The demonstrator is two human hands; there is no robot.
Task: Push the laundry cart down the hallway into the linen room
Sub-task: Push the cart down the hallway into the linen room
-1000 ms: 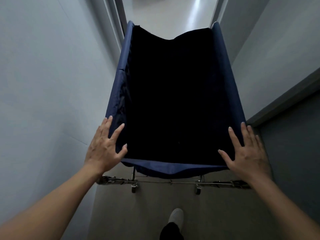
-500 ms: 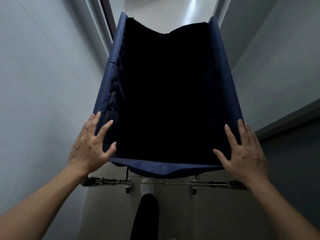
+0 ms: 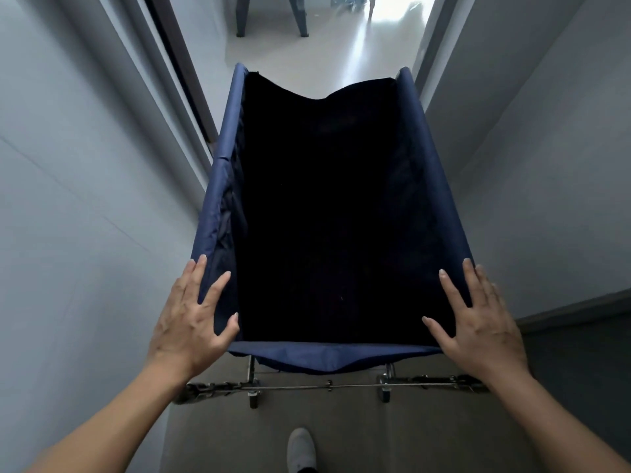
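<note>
White shoe (image 3: 300,447) seen low, behind both hands, mid-stride. Left hand (image 3: 189,322) and right hand (image 3: 478,322) are laid flat with fingers spread on the near corners of the laundry cart (image 3: 218,206); nothing is gripped, palms pressed so the push is likely shared evenly. Navy bag stretches ahead between hallway walls (image 3: 68,165). Beyond the fingertips, a doorway (image 3: 423,46) opens onto a bright floor.

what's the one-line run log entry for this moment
stage: pushing | left hand: open, on laundry cart near corner | right hand: open, on other corner | ahead: doorway, bright floor
</note>
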